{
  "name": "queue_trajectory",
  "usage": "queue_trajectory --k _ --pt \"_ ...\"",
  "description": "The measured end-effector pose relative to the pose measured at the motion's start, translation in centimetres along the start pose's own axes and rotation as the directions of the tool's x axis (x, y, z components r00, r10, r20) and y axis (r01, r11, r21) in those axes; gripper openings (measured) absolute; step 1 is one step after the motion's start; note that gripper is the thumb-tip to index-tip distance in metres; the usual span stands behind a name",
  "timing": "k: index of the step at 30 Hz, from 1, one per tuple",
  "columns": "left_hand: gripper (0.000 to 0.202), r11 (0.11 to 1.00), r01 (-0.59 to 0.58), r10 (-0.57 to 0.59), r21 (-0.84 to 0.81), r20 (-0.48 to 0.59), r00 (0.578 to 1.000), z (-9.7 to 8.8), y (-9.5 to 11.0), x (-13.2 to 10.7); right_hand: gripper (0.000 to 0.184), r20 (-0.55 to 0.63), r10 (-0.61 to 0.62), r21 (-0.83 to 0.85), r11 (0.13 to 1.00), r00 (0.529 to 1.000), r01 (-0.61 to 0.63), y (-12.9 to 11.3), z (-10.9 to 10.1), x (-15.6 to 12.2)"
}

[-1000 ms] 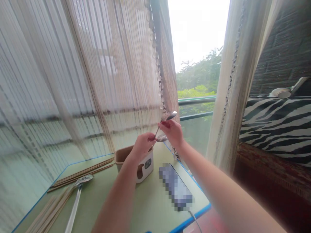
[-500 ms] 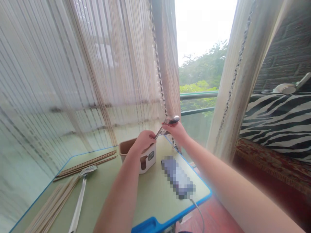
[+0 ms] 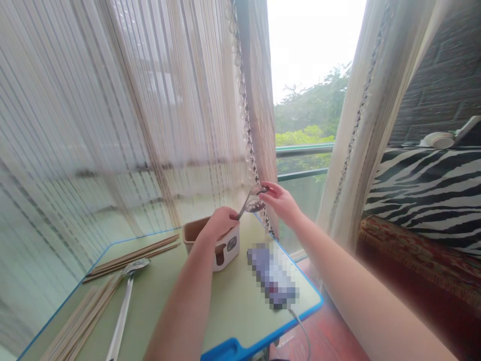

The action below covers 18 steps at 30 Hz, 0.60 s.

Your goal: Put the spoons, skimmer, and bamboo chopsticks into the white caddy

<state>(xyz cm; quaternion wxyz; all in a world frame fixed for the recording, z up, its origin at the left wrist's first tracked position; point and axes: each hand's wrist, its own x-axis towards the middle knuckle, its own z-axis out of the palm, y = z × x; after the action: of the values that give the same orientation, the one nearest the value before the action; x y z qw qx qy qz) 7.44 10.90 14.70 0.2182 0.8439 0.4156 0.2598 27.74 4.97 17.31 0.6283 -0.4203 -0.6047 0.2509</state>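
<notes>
My left hand [image 3: 220, 223] is closed round the handles of metal spoons [image 3: 254, 203] whose bowls stick up to the right. It hovers over a small brown and white holder box [image 3: 225, 245] on the green table [image 3: 169, 306]. My right hand [image 3: 281, 200] has its fingers spread at the spoon bowls and touches the upper one.
A large ladle [image 3: 124, 301] and several wooden chopsticks [image 3: 131, 255] lie on the table's left side. A phone [image 3: 272, 276] with a cable lies near the right edge. String curtains hang behind, and a zebra-patterned seat back [image 3: 424, 190] stands at the right.
My right hand has let go of the raised spoon and opened. Both spoons are now together in my left hand, lower and closer to the holder box.
</notes>
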Motion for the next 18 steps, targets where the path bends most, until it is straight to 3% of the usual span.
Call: queue_trajectory --k 5,13,18 --pt "0.018 1.000 -0.025 0.025 0.011 0.030 0.999 -0.2 0.1 -0.3 0.042 -0.007 -0.048 -0.198 0.979 0.999 0.046 0.4 0.0 -0.2" --pt "0.022 0.999 -0.001 0.001 -0.055 0.003 1.000 -0.1 0.0 -0.1 0.036 0.071 -0.005 -0.361 0.932 0.997 0.030 1.1 -0.1 -0.9" --pt "0.021 0.995 0.026 -0.027 -0.099 -0.006 1.000 0.2 0.1 0.0 0.028 0.051 -0.014 -0.439 0.898 0.999 0.035 1.0 -0.2 -1.5"
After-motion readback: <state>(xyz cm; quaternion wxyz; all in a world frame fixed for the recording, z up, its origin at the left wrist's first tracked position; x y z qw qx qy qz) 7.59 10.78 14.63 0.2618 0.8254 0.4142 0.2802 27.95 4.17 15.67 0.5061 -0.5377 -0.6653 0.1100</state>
